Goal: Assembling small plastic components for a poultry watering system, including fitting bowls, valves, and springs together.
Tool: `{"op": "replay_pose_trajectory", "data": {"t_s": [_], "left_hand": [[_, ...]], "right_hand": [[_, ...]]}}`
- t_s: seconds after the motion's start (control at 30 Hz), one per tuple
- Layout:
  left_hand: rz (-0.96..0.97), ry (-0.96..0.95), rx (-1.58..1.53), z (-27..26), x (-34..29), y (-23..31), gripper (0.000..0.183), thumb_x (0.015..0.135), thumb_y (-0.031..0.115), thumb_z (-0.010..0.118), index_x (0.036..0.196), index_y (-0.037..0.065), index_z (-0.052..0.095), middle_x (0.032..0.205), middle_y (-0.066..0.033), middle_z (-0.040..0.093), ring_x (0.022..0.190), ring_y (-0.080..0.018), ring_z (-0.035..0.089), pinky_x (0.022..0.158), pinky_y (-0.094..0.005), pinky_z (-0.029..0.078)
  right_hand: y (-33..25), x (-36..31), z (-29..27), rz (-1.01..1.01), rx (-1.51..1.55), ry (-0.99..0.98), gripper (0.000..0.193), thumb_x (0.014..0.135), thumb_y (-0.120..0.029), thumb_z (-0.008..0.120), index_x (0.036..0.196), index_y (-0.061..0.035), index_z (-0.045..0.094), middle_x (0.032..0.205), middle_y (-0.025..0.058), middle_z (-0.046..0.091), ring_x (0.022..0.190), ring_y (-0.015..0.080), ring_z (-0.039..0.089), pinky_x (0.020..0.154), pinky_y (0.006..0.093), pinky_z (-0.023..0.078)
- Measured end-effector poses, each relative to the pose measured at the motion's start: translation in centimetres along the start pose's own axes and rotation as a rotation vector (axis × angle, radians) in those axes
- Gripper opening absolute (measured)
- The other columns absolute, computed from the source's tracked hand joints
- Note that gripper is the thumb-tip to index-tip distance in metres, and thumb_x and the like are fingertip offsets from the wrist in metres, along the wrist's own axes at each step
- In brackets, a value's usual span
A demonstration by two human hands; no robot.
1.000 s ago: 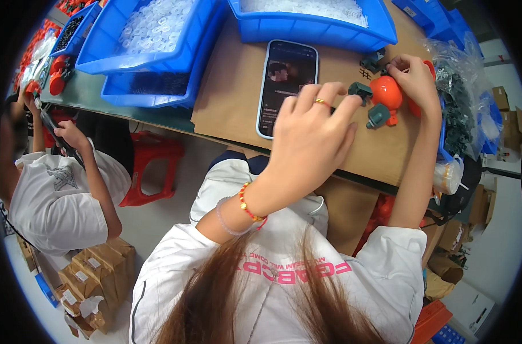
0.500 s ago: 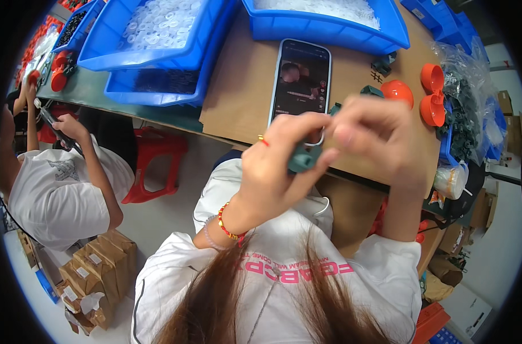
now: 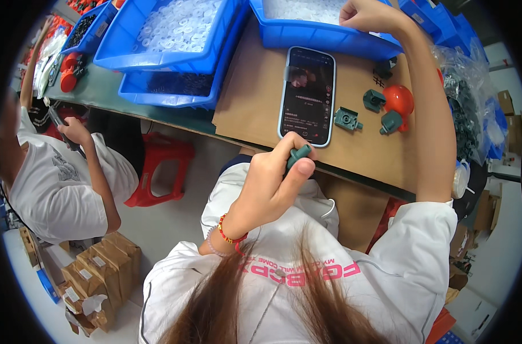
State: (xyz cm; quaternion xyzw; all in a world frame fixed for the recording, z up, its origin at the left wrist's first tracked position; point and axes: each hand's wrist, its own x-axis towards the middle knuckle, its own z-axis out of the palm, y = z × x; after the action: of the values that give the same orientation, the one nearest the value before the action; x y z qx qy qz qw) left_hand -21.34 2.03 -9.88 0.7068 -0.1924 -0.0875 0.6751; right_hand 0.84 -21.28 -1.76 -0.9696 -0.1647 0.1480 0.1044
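My left hand [image 3: 275,172] is closed around a dark green plastic part [image 3: 298,153] with a narrow stub end, held in front of the table's near edge. At the far side, my right hand [image 3: 368,15] reaches over the front wall of a blue bin [image 3: 329,35] holding small translucent white pieces [image 3: 307,10]. Its fingers are bent down and closed together at the pieces; whatever is between the fingertips is hidden. Several more dark green parts, among them a rectangular one [image 3: 348,118] and a rounded one [image 3: 390,122], lie beside an orange-red cup-shaped piece [image 3: 398,98].
A lit phone [image 3: 308,94] lies on the cardboard-covered table [image 3: 243,109]. Stacked blue bins [image 3: 152,60] stand at the left with white rings. A plastic bag with green parts [image 3: 464,114] sits at the right. At left, a co-worker [image 3: 66,172] sits near a red stool [image 3: 157,172].
My right hand has left the part in my left hand and moved up into the far bin. My left hand keeps the green part and has turned it so its stub shows.
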Motion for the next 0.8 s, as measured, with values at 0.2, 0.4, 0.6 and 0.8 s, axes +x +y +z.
{"op": "replay_pose_trajectory", "data": {"t_s": [0.2,0.4,0.6,0.8], "left_hand": [[-0.033,0.036,-0.109,-0.5,-0.1,-0.4,0.043,0.091,0.036,0.034,0.080,-0.001,0.052,0.056,-0.0019,0.043,0.048,-0.0061,0.035,0.046,-0.0203,0.027],[0.025,0.105,-0.182,-0.5,0.2,-0.8,0.025,0.089,0.025,0.045,0.087,0.001,0.050,0.052,0.0011,0.038,0.048,-0.0051,0.032,0.044,-0.0221,0.025],[0.046,0.175,-0.143,-1.3,0.2,-0.2,0.033,0.087,0.034,0.048,0.090,0.001,0.044,0.059,-0.0007,0.044,0.053,-0.0046,0.037,0.047,-0.0201,0.029],[0.024,0.253,-0.181,-2.8,-0.9,-0.9,0.050,0.090,0.050,0.031,0.086,0.002,0.046,0.070,-0.0013,0.050,0.055,-0.0019,0.043,0.045,-0.0145,0.029]], "right_hand": [[-0.3,-0.4,0.7,-0.008,0.193,0.158,0.019,0.066,-0.016,0.058,0.074,0.0014,0.063,0.062,0.0083,0.061,0.060,0.0134,0.056,0.056,0.0274,0.044],[-5.5,-2.5,-0.2,-0.116,0.103,0.731,0.019,0.068,-0.012,0.056,0.078,0.0027,0.063,0.067,0.0122,0.061,0.061,0.0161,0.057,0.058,0.0279,0.045],[-17.4,3.5,1.1,-0.742,0.201,0.403,0.026,0.069,-0.017,0.058,0.087,0.0003,0.063,0.084,0.0191,0.062,0.078,0.0288,0.060,0.071,0.0360,0.047],[-22.1,8.1,2.8,-0.486,-0.349,0.061,0.025,0.062,-0.012,0.060,0.084,0.0001,0.065,0.084,0.0195,0.062,0.082,0.0302,0.061,0.070,0.0360,0.049]]}}
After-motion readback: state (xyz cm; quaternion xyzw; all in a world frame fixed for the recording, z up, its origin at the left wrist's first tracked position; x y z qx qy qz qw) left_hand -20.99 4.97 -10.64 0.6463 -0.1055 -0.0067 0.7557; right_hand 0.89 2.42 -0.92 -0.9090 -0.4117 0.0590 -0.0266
